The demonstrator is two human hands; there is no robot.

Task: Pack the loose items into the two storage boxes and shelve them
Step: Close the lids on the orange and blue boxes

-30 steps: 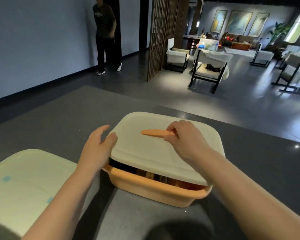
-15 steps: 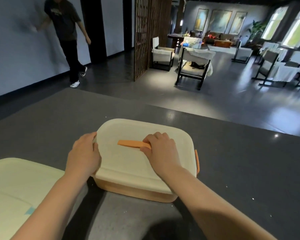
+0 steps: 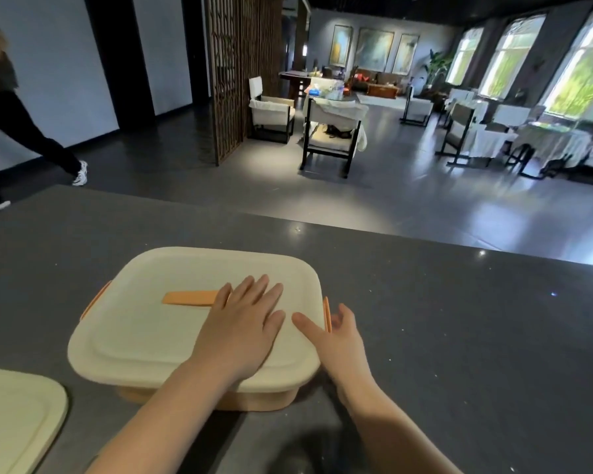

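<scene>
An orange storage box with a cream lid sits closed on the dark counter. An orange handle lies flat along the lid's top. My left hand presses flat on the lid's right half, fingers straight, covering the handle's right end. My right hand is at the box's right side, with its thumb on the lid's edge and its fingers spread beside the orange right latch. A matching left latch shows on the other side. The box's contents are hidden.
The cream lid of a second box shows at the lower left corner of the counter. Beyond the counter's far edge is open floor with chairs and tables. A person walks at the far left.
The lid went from propped open at the front to shut on the box. My left hand moved from the lid's left edge to its top. My right hand left the handle for the right latch.
</scene>
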